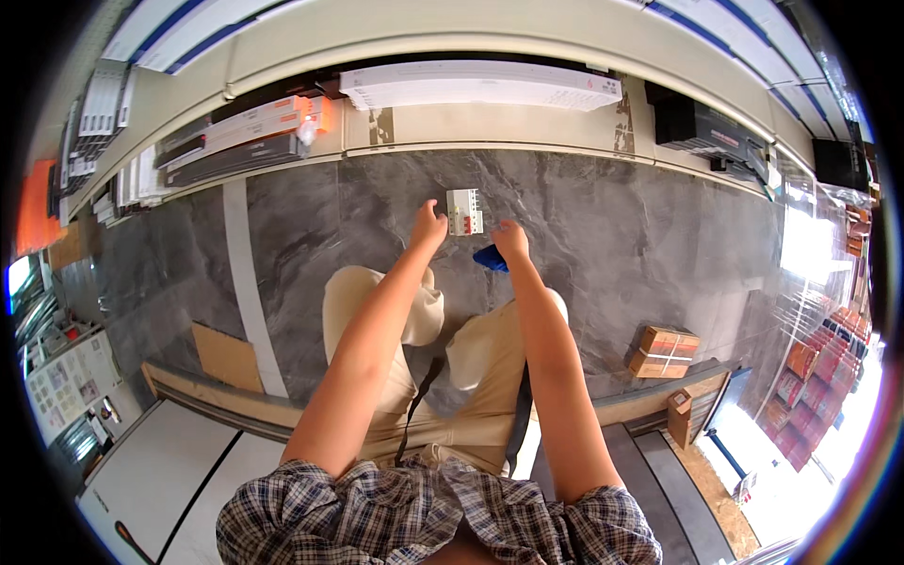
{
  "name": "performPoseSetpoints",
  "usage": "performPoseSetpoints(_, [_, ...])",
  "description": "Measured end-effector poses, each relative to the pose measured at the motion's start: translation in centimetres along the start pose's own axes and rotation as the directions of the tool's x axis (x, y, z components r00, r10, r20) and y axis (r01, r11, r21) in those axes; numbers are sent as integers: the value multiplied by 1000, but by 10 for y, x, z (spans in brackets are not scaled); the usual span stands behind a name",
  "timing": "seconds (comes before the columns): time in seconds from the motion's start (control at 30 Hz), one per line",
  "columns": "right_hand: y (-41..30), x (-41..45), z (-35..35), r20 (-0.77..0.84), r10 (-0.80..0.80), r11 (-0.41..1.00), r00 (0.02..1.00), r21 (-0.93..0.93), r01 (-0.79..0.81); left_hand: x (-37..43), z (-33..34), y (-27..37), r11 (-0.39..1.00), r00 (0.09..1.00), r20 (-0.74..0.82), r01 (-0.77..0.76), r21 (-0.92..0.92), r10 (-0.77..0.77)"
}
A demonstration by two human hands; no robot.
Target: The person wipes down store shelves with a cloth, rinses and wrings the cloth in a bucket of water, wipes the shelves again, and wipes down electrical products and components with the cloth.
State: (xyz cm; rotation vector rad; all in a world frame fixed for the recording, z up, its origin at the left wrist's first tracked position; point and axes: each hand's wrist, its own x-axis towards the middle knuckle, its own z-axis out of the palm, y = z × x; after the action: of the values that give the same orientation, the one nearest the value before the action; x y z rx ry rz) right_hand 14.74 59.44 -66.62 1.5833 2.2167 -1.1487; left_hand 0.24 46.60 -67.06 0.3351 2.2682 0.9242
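Note:
On the dark marbled floor in front of me sits a white block of modular circuit breakers (462, 212) with red switch levers and a row of terminals. Just left of it is my left hand (429, 226), one finger stretched out and apart from the thumb, nothing visible in it. Whether this hand touches the block's edge is hard to tell. On the other side, my right hand (511, 241) grips a bunched blue cloth (491, 258) that hangs below the fingers. A small gap separates this hand from the breakers.
Ahead runs a low shelf (494, 127) bearing long white boxes (480, 83), orange-and-white boxes (254, 123) and black boxes (706, 131). A strapped brown carton (664, 352) lies at the right. A flat cardboard piece (227, 357) rests at the left, by a pale floor strip (247, 282).

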Motion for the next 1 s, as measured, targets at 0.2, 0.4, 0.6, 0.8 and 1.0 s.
performPoseSetpoints(0.2, [52,78,77,53,89,995,995,50,-92,62,73,-65,961,948,177,275,-28,-266])
performPoseSetpoints(0.4, [42,91,97,353,-54,990,934,143,3,57,103,-97,867,898,366,370,-334,-242])
performPoseSetpoints(0.6, [34,79,106,404,64,968,913,196,-155,57,94,-117,761,822,501,502,-411,-272])
performPoseSetpoints(0.8, [78,117,111,331,4,994,944,104,-41,53,128,-71,756,906,405,351,-553,-125])
performPoseSetpoints(1.0, [5,57,86,82,115,993,990,-43,-112,35,93,-46,712,975,209,203,-672,-80])
